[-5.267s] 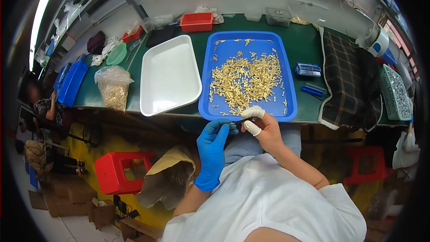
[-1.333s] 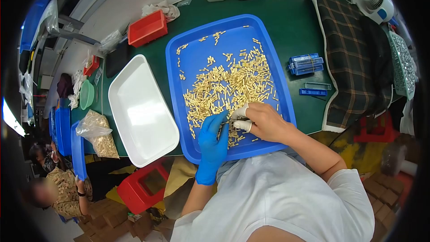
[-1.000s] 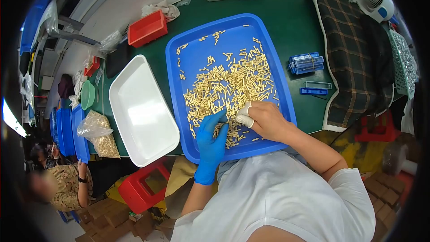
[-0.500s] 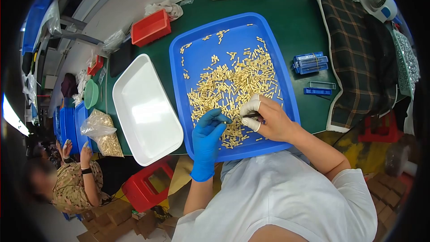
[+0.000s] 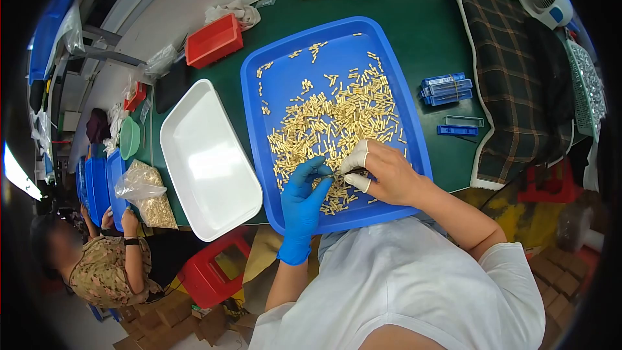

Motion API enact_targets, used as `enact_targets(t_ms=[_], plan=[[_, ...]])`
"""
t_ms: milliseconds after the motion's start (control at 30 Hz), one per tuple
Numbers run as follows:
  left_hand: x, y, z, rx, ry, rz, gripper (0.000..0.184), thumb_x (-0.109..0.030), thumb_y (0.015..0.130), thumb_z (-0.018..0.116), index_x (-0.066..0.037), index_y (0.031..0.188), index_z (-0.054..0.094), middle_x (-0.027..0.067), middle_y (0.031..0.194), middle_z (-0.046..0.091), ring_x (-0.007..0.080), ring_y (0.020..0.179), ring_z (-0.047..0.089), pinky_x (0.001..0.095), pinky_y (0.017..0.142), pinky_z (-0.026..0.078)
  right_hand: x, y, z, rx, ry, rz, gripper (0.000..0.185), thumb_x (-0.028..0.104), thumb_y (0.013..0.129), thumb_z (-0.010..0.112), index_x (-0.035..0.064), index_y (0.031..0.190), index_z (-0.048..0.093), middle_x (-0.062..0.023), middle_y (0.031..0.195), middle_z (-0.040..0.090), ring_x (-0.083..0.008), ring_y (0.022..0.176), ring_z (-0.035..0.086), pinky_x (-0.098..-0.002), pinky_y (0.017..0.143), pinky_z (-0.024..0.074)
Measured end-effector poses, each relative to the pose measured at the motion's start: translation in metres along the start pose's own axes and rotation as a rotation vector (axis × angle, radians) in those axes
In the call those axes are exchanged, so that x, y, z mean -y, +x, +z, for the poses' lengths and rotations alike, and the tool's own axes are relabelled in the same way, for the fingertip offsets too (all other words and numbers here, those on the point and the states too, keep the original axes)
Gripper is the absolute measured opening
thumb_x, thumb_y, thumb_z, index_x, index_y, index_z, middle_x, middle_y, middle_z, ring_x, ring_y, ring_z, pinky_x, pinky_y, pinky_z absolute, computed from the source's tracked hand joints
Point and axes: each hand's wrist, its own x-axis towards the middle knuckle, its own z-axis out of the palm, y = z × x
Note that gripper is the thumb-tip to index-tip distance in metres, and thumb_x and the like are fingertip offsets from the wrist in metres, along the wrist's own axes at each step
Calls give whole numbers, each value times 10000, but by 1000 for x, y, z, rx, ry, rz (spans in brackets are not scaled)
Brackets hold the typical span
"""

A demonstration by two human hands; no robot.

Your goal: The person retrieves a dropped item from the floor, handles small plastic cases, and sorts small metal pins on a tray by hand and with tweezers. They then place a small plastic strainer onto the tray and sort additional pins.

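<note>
My left hand point(image 5: 302, 194), in a blue glove, pinches at its fingertips what looks like a small brass pin, mostly hidden by the fingers. White finger cots cover fingertips of my right hand point(image 5: 382, 172), which closes on a slim dark tool point(image 5: 354, 171); its exact kind is unclear. The tool's thin tip meets the left fingertips. Both hands are over the near part of a blue tray point(image 5: 249, 97), above many loose brass pins point(image 5: 353, 107) heaped and scattered across its bottom.
Left of the blue tray stands a white tray point(image 5: 210, 162), with a bag of brass parts point(image 5: 155, 204) beyond it. A red bin point(image 5: 214, 40) sits behind. Blue plastic cases point(image 5: 446, 89) lie to the right. A co-worker point(image 5: 107, 266) sits at far left near a red stool point(image 5: 210, 272).
My right hand has moved slightly left, bringing the tool closer to my left fingertips. The co-worker's hands have lowered toward the blue bin. The whole view has shifted a little.
</note>
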Motion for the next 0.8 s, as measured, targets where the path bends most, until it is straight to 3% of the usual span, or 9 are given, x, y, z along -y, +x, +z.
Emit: enact_targets(t_ms=[67,167,333,467,567,800], plan=[[3,0,1,0,25,26,398,125,783,566,11,1164,547,65,998,586,144,932,558,271,848,451,0,0,0,-8,-16,2,190,47,722,694,73,886,602,-60,817,581,-232,771,585,-319,639,471],[7,0,4,-13,443,228,400,129,778,575,9,1159,553,60,1001,582,145,928,557,265,846,451,-1,-1,2,-9,-109,-24,189,59,713,707,71,871,603,-56,798,579,-237,746,587,-321,613,469],[5,-2,5,-8,560,308,396,132,773,582,9,1149,560,60,1001,578,146,923,557,261,851,446,-2,-3,3,-6,-133,16,152,80,740,694,53,855,600,-64,743,568,-249,699,586,-330,587,467],[9,-4,3,-16,367,238,395,127,783,566,12,1160,549,81,989,581,162,929,561,278,857,450,-10,-9,4,83,-210,78,125,120,767,676,39,834,610,-90,678,554,-277,617,558,-371,549,457],[5,-4,-2,-78,-147,-21,407,110,799,548,10,1192,516,104,979,587,185,927,570,302,856,461,-7,-3,1,-182,29,116,128,137,809,649,27,860,609,-111,697,598,-281,624,589,-360,556,468],[8,-9,1,19,-531,-53,407,75,823,537,10,1220,473,119,976,592,216,912,595,343,880,480,-2,-2,-3,-119,82,161,129,122,856,604,3,903,593,-113,798,624,-241,704,613,-307,616,477]])
